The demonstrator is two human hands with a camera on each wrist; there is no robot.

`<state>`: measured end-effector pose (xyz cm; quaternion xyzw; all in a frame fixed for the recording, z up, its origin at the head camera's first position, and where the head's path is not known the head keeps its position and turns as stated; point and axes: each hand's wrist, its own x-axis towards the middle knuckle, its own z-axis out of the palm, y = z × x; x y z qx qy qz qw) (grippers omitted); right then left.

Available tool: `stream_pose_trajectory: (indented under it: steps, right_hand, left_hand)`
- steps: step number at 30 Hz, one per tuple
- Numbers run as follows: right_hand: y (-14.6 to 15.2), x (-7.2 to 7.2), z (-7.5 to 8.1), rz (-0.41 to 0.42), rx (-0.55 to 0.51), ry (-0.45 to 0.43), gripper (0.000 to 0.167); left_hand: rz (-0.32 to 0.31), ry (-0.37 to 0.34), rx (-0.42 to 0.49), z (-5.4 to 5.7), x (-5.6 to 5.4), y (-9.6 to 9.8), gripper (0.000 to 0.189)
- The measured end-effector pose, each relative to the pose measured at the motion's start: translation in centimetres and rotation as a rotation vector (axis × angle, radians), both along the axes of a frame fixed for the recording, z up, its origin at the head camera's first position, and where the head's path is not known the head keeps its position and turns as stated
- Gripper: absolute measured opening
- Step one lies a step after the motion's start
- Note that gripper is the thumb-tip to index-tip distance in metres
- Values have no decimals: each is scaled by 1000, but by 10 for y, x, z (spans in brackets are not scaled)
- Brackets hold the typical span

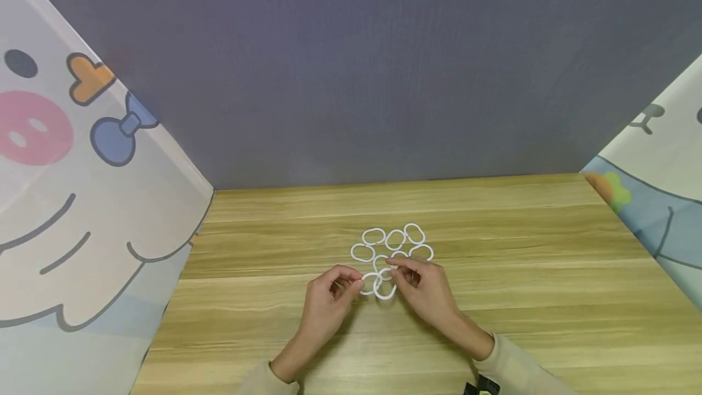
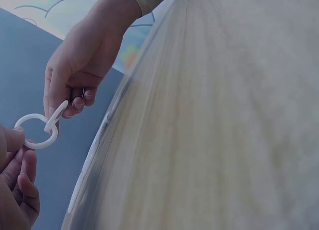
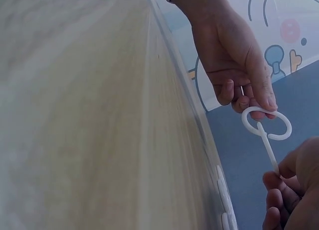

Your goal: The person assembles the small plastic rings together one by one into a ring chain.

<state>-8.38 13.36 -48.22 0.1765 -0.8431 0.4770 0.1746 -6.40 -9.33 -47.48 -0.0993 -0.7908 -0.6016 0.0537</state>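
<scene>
Between finger and thumb, my left hand (image 1: 327,300) pinches an oval white plastic ring (image 3: 289,124) with a gap in its side. My right hand (image 1: 430,294) pinches a second white ring (image 3: 270,153), seen nearly edge-on in the right wrist view. Near the first ring's gap the two rings cross, and the second appears to pass through the first. Both are held above the wooden table (image 1: 247,297). Several similar white rings (image 1: 362,260) lie loose just beyond the hands, some partly hidden behind the right fingers.
A grey wall panel (image 1: 384,78) rises at the table's back edge. Cartoon-printed panels stand at the left (image 1: 159,200) and right (image 1: 658,169). Bare wood surrounds the loose rings. A small black object (image 1: 482,386) sits by the right sleeve.
</scene>
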Motion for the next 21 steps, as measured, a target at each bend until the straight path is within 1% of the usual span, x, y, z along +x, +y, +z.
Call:
stream_pose_trajectory:
  steps: [3, 7, 12, 15, 21]
  right_hand:
    - [0, 0, 0, 5, -3, 11, 25]
    - [0, 0, 0, 1, -15, 4, 22]
    - [0, -1, 1, -29, -25, -20, 20]
    - [1, 0, 2, -41, -51, -51, 19]
    - [2, 2, 8, -35, -138, -126, 19]
  left_hand:
    - [-5, 14, 5, -1, 0, 0, 6]
    - [-21, 33, 12, -3, 1, 1, 7]
    - [-32, 28, 20, -2, 2, 3, 6]
    - [-30, 8, 28, -1, 2, 3, 6]
    - [-29, -38, 26, 0, 2, 4, 6]
